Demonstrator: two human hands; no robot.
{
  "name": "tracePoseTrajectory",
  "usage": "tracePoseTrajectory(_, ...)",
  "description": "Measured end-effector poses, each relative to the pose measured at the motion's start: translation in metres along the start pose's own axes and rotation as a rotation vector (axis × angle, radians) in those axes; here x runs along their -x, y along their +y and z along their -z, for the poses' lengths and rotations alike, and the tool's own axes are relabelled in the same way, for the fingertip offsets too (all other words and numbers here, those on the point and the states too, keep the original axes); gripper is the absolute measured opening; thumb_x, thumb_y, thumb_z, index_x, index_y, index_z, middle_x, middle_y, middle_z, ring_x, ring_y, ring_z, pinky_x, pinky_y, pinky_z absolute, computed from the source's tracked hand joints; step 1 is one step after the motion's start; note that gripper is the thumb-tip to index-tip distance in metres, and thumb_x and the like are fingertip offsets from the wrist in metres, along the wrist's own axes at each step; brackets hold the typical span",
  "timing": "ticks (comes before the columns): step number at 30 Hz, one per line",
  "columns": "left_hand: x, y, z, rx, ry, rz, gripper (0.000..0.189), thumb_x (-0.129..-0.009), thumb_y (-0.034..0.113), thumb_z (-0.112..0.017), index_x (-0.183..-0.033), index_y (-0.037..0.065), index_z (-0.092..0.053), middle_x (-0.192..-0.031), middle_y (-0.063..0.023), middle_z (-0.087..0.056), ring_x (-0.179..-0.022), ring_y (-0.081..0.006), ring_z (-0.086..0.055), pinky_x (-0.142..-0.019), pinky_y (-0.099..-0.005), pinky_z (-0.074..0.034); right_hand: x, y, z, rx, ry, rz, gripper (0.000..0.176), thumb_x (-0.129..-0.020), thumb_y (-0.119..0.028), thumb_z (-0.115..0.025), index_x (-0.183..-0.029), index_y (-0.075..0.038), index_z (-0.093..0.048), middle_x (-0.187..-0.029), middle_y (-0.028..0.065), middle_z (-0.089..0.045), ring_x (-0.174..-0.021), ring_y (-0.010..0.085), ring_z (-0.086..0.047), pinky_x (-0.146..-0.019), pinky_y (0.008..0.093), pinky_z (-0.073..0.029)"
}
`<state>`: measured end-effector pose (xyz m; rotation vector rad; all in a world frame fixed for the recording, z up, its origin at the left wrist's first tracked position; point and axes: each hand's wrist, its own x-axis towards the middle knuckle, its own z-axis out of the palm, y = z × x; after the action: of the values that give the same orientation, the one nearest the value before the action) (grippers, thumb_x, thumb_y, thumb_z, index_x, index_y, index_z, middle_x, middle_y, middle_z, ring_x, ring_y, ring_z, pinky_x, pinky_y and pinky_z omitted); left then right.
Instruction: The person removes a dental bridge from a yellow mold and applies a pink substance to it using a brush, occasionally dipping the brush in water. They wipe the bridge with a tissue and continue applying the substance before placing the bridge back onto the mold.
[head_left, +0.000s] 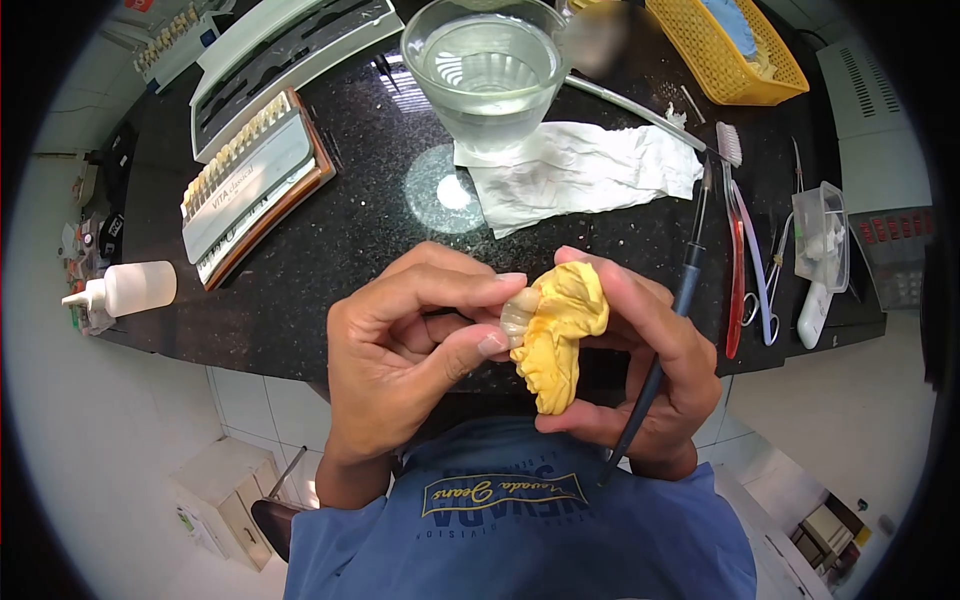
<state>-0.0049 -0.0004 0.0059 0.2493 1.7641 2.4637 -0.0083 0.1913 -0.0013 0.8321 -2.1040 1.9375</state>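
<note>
Low over the front edge of the dark counter, my right hand (665, 355) grips a yellow dental cast (558, 345) by its edge, between fingers and thumb. A slim instrument with a dark blue handle (655, 380) also rests in that hand, slanting across the fingers with its thin end pointing away. My left hand (390, 340) is closed, index finger and thumb pinching a glossy, tooth-coloured dental bridge (516, 313) at the left side of the cast. The fingertips cover part of the bridge.
Beyond my hands are a glass bowl of water (485, 75) and crumpled white tissue (590, 175). Shade guide (255, 185) and squeeze bottle (140, 288) lie left. Rightward are a red toothbrush (737, 270), scissors (777, 265), a clear box (821, 235) and a yellow basket (745, 85).
</note>
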Motion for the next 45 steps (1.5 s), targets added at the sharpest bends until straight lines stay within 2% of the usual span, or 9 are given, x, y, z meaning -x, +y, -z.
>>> tracePoseTrajectory(1,0.000,0.000,0.000,0.006,0.000,-0.005,0.028,-0.078,-0.014,-0.064,-0.106,-0.009,-0.063,-0.103,-0.0165,-0.059,-0.089,-0.0181,-0.065,-0.079,-0.0252,-0.058,0.000,0.001,-0.002,-0.039,0.060,0.014,0.075,-0.064,-0.017,-0.085,-0.125,0.008,-0.051,-0.116,0.0275,-0.059,-0.101,0.0300,-0.065,-0.078,0.0329,-0.058)
tracePoseTrajectory(13,0.004,0.008,-0.002,-0.118,0.047,0.090,0.028,-0.075,-0.014,-0.068,-0.103,-0.008,-0.066,-0.098,-0.0169,-0.061,-0.084,-0.0171,-0.065,-0.074,-0.0237,-0.057,-0.005,-0.001,0.007,-0.090,-0.013,-0.100,0.072,-0.065,-0.023,-0.085,-0.123,0.007,-0.053,-0.113,0.0269,-0.061,-0.099,0.0292,-0.065,-0.074,0.0315,-0.059)
tracePoseTrajectory(17,0.004,0.006,-0.005,-0.120,0.055,0.046,0.029,-0.075,-0.013,-0.069,-0.103,-0.008,-0.066,-0.098,-0.0179,-0.061,-0.083,-0.0173,-0.065,-0.072,-0.0240,-0.057,-0.003,0.001,0.006,-0.112,0.000,-0.083,0.073,-0.065,-0.023,-0.085,-0.122,0.008,-0.053,-0.113,0.0266,-0.061,-0.100,0.0295,-0.065,-0.073,0.0312,-0.059)
tracePoseTrajectory(23,0.005,0.002,-0.005,-0.092,0.054,-0.005,0.026,-0.076,-0.014,-0.066,-0.102,-0.009,-0.066,-0.098,-0.0184,-0.060,-0.082,-0.0178,-0.065,-0.071,-0.0242,-0.057,-0.001,0.002,0.006,-0.068,0.007,-0.038,0.071,-0.065,-0.021,-0.084,-0.123,0.007,-0.053,-0.113,0.0252,-0.062,-0.101,0.0311,-0.064,-0.079,0.0335,-0.058)
tracePoseTrajectory(25,0.007,0.002,-0.004,-0.042,0.067,0.009,0.023,-0.078,-0.015,-0.062,-0.101,-0.010,-0.065,-0.098,-0.0187,-0.060,-0.082,-0.0178,-0.065,-0.070,-0.0239,-0.057,-0.001,0.004,0.011,-0.033,-0.132,0.021,0.084,-0.064,-0.021,-0.086,-0.130,0.008,-0.042,-0.124,0.0320,-0.051,-0.111,0.0322,-0.059,-0.085,0.0348,-0.055)
tracePoseTrajectory(39,0.004,0.004,-0.007,-0.090,0.074,0.022,0.022,-0.080,-0.012,-0.062,-0.102,-0.010,-0.063,-0.099,-0.0153,-0.059,-0.088,-0.0173,-0.064,-0.076,-0.0239,-0.059,0.002,0.003,0.006,-0.009,-0.106,0.010,0.082,-0.067,-0.019,-0.086,-0.131,0.008,-0.043,-0.125,0.0342,-0.050,-0.115,0.0334,-0.056,-0.087,0.0362,-0.054)
tracePoseTrajectory(45,0.004,0.001,-0.004,-0.070,0.053,0.000,0.022,-0.080,-0.012,-0.063,-0.102,-0.010,-0.063,-0.100,-0.0155,-0.059,-0.090,-0.0183,-0.065,-0.077,-0.0249,-0.059,0.000,0.008,0.007,0.048,-0.127,0.150,0.077,-0.069,-0.016,-0.084,-0.130,0.005,-0.044,-0.125,0.0347,-0.050,-0.116,0.0360,-0.055,-0.088,0.0372,-0.053)
